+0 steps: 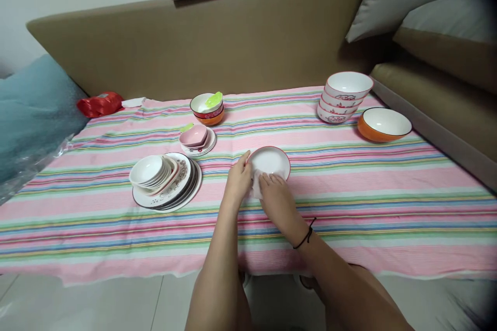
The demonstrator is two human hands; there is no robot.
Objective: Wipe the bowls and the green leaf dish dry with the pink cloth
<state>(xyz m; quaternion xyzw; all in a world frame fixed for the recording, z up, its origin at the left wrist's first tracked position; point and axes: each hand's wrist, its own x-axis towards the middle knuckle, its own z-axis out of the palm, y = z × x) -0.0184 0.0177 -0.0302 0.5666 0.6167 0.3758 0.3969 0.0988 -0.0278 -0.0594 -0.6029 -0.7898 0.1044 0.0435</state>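
Here, a stack of plates (pixel 171 189) lies left on the striped cloth (pixel 349 191). The left hand (pixel 237 182) grips the rim of a round red-rimmed dish (pixel 272 161), mouth upward, mid-table. The right hand (pixel 278 200) presses a white wipe (pixel 256 186) onto it, fingers together. Stacked bowls (pixel 345 97) stand right.

Lighting: soft, even, indoor; shadows faint. Glare: none marked. Focus: centre sharp. Edges: wide-angle bending, dark vignette at right corners, slight blur toward frame borders.
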